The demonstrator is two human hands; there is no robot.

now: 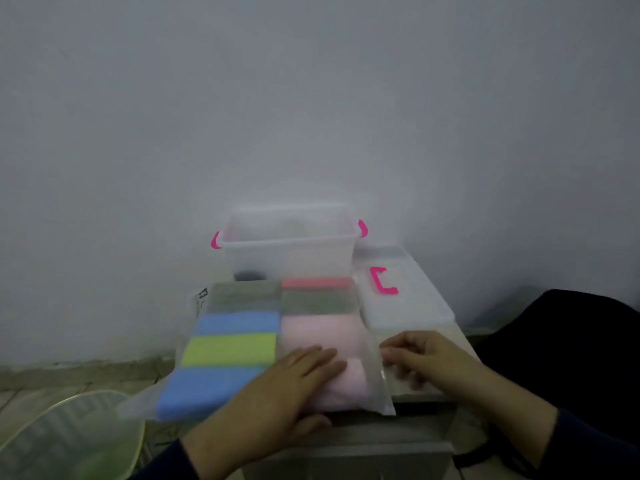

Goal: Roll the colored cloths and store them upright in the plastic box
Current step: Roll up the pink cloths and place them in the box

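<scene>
Left hand (291,379) lies spread flat on the bagged cloths (270,341); right hand (426,358), at three o'clock, pinches the bag's edge.

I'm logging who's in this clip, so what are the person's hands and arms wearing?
Both hands are bare: the left hand and the right hand show no gloves, and no rings or watch can be made out in the soft picture. Each forearm ends in a dark navy long sleeve, the left sleeve and the right sleeve.
</scene>
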